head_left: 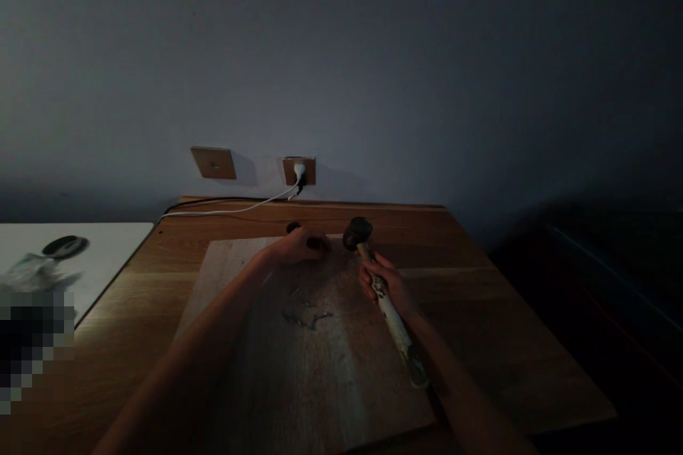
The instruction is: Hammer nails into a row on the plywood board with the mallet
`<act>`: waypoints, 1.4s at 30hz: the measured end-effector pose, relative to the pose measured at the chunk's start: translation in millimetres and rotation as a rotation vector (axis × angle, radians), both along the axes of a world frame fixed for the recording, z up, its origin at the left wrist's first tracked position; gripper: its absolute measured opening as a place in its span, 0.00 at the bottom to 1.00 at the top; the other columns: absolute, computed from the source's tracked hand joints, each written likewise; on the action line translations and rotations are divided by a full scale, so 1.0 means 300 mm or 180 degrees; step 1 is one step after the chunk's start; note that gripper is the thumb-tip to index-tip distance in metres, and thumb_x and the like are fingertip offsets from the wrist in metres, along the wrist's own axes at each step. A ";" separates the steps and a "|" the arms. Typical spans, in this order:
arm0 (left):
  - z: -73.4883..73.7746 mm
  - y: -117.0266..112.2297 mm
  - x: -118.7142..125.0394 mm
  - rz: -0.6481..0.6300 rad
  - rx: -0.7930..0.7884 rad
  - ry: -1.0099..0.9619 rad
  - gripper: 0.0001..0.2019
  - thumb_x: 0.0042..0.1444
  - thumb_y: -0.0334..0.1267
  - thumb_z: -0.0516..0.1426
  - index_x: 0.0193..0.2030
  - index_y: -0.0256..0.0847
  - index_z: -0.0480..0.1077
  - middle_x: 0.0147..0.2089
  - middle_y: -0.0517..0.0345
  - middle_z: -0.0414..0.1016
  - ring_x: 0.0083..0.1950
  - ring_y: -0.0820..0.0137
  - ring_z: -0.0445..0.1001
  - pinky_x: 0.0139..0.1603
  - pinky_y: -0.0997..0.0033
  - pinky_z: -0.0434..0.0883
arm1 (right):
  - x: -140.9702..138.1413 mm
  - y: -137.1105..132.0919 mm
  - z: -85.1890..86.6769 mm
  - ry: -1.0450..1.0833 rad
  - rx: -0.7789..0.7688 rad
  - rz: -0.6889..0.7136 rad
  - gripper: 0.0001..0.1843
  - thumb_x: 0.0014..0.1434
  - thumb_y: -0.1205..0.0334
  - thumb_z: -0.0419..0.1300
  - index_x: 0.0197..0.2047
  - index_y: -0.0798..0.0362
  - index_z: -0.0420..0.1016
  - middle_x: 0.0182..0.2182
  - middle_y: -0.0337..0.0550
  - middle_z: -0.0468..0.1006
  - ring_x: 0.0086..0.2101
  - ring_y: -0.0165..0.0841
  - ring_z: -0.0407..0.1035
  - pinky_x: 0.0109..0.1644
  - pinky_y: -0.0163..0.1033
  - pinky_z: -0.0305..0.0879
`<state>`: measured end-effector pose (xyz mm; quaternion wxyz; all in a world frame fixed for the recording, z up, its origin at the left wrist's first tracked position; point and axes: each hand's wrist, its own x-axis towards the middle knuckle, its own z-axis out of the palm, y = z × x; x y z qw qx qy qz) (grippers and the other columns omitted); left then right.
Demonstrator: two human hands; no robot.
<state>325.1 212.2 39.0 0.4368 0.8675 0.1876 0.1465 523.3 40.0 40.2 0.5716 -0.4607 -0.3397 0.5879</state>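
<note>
My right hand [388, 284] is wrapped round the upper handle of a hammer [393, 323]. The hammer has a dark, blunt head and a worn, whitish handle with patches of flaked coating; its head is raised toward the far side of a wooden board [331, 384]. Close to the board's far edge, my left hand [299, 247] has its fingers curled in a pinch, and whatever may be between the fingertips is too dark to see. Several small metal nails [306, 320] lie loose in a cluster on the board, nearer to me than my left hand.
Beneath the board is a wooden table [480, 341], its back edge along the wall. A small dark round thing [293, 227] is behind my left hand. Cables [235, 211] run from a wall socket [299, 170]. On a white surface [128, 242] lie a dark oval object [65, 247] and clear plastic [35, 274].
</note>
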 end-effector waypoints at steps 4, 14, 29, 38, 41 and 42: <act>-0.004 0.003 0.002 0.0004 -0.0089 -0.0068 0.13 0.51 0.37 0.65 0.44 0.37 0.79 0.42 0.53 0.82 0.44 0.65 0.79 0.48 0.69 0.73 | -0.001 -0.001 -0.003 -0.0032 0.0079 0.0044 0.20 0.53 0.50 0.67 0.46 0.51 0.72 0.20 0.28 0.67 0.12 0.23 0.57 0.14 0.30 0.53; -0.016 0.003 0.003 0.0147 0.0038 -0.0061 0.09 0.55 0.39 0.64 0.41 0.37 0.79 0.41 0.53 0.82 0.43 0.65 0.78 0.49 0.68 0.72 | -0.001 0.002 -0.011 -0.0013 0.0043 0.0017 0.22 0.52 0.49 0.68 0.46 0.51 0.71 0.20 0.28 0.68 0.12 0.23 0.57 0.13 0.29 0.53; -0.015 0.013 -0.002 -0.0088 0.0009 -0.0111 0.10 0.53 0.34 0.62 0.41 0.36 0.82 0.39 0.53 0.84 0.41 0.67 0.80 0.46 0.72 0.72 | -0.005 -0.003 -0.003 -0.0080 0.0049 0.0076 0.22 0.53 0.49 0.68 0.46 0.51 0.71 0.20 0.28 0.68 0.12 0.23 0.57 0.13 0.29 0.54; -0.016 0.004 0.005 0.0193 0.0063 -0.0048 0.12 0.52 0.36 0.64 0.43 0.35 0.80 0.40 0.53 0.83 0.41 0.66 0.79 0.45 0.72 0.72 | -0.001 0.002 -0.020 -0.0033 0.0043 0.0087 0.23 0.52 0.50 0.68 0.47 0.51 0.70 0.19 0.28 0.68 0.12 0.24 0.57 0.13 0.29 0.53; -0.014 -0.003 0.006 0.0254 0.0107 -0.0042 0.09 0.53 0.38 0.65 0.39 0.36 0.80 0.37 0.55 0.82 0.39 0.68 0.78 0.43 0.73 0.72 | 0.002 0.004 -0.022 0.0001 0.0080 0.0086 0.22 0.53 0.49 0.68 0.46 0.52 0.70 0.20 0.28 0.68 0.12 0.23 0.57 0.13 0.28 0.53; -0.013 -0.005 0.006 0.0262 0.0098 -0.0049 0.09 0.52 0.38 0.65 0.38 0.36 0.80 0.36 0.56 0.82 0.38 0.68 0.77 0.43 0.73 0.72 | 0.003 0.004 -0.022 0.0000 0.0082 0.0092 0.23 0.52 0.49 0.68 0.46 0.52 0.70 0.20 0.27 0.68 0.12 0.23 0.57 0.13 0.28 0.53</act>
